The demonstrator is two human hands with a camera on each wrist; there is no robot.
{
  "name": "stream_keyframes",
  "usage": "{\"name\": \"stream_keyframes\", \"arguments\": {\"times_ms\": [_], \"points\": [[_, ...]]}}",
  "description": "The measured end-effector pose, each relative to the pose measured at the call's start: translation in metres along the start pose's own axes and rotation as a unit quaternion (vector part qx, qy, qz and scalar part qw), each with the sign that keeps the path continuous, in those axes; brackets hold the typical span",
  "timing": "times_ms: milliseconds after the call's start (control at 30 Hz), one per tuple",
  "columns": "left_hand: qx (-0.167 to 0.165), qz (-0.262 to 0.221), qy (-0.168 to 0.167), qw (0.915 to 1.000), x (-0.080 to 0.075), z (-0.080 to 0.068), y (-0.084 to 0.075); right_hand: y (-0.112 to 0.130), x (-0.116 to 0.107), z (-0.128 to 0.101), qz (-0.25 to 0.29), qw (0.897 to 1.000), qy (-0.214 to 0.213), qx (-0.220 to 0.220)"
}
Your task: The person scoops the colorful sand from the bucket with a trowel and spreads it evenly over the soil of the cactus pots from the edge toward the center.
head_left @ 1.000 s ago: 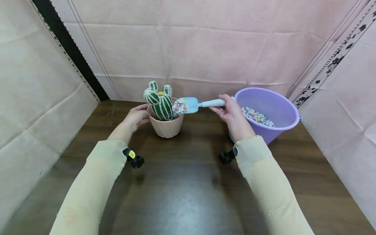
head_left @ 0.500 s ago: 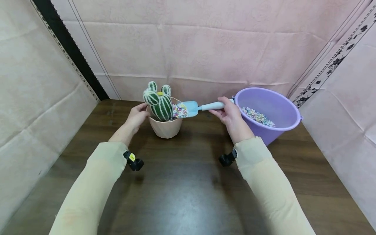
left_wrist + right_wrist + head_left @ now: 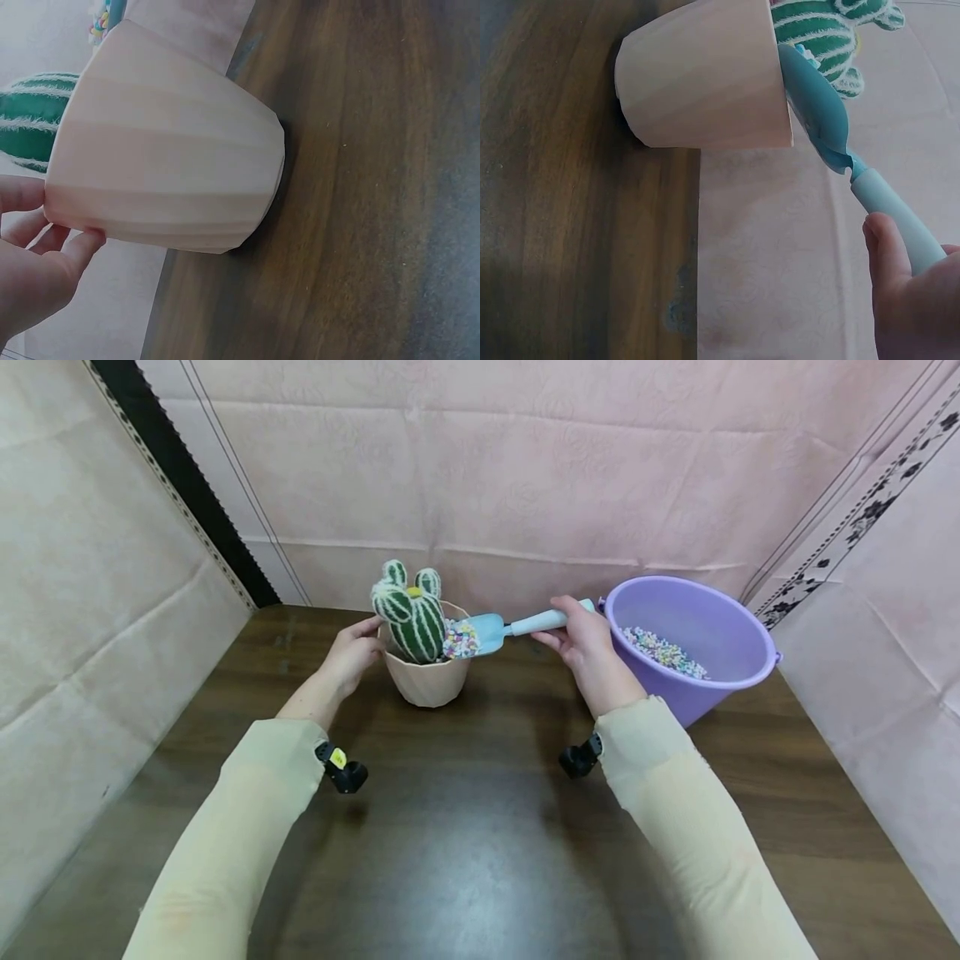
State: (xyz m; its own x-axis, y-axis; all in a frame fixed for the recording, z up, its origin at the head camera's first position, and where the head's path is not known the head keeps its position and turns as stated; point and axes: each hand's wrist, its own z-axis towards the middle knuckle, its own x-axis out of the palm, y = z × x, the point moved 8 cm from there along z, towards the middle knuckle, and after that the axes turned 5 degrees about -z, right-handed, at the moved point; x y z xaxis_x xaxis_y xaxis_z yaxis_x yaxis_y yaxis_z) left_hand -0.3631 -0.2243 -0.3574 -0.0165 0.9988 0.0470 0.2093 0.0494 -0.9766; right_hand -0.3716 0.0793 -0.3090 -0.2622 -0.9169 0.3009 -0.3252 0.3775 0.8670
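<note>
In the head view, a knitted green-and-white striped cactus (image 3: 422, 631) stands in a cream pot (image 3: 426, 687) on the table. My left hand (image 3: 348, 656) grips the pot's left rim; the left wrist view shows the thumb (image 3: 86, 247) against the outer wall. My right hand (image 3: 592, 652) holds the pale blue handle of a small hand trowel (image 3: 491, 633). Colourful small pebbles (image 3: 461, 639) lie on the front of its blade, which tilts down over the pot's right rim. In the right wrist view, the trowel's underside (image 3: 817, 101) is right at the rim.
A purple bucket (image 3: 693, 697) stands right of my right hand, with more colourful pebbles (image 3: 663, 653) inside. Pale cloth (image 3: 525, 485) hangs behind and along both sides of the brown wooden table (image 3: 457, 827).
The trowel has tipped, its handle end rising and its blade dipping toward the pot. The pebbles sit lower beside the cactus. My left hand keeps its hold on the pot.
</note>
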Motion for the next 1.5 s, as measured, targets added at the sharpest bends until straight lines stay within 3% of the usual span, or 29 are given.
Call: {"name": "stream_keyframes", "arguments": {"times_ms": [167,333,600,900,1233,1500], "points": [[0.002,-0.005,0.007,1.0000,0.005,-0.004,0.000,0.006,0.000,-0.002,-0.029,0.999,-0.006,-0.017],[0.006,-0.017,-0.009,0.9998,0.013,-0.008,-0.001,0.015,0.000,-0.004,-0.047,0.998,-0.013,-0.038],[-0.005,-0.032,-0.030,0.9990,0.027,-0.012,-0.001,0.024,-0.002,-0.005,-0.073,0.996,-0.024,-0.038],[0.000,-0.015,-0.042,0.9990,0.041,-0.014,-0.004,0.028,-0.003,-0.004,-0.072,0.996,-0.040,-0.042],[-0.004,-0.019,-0.053,0.9984,0.041,-0.013,-0.002,0.038,0.001,-0.010,-0.106,0.990,-0.044,-0.086],[-0.009,-0.017,-0.069,0.9974,0.044,-0.015,-0.002,0.042,-0.004,-0.013,-0.123,0.987,-0.053,-0.092]]}}
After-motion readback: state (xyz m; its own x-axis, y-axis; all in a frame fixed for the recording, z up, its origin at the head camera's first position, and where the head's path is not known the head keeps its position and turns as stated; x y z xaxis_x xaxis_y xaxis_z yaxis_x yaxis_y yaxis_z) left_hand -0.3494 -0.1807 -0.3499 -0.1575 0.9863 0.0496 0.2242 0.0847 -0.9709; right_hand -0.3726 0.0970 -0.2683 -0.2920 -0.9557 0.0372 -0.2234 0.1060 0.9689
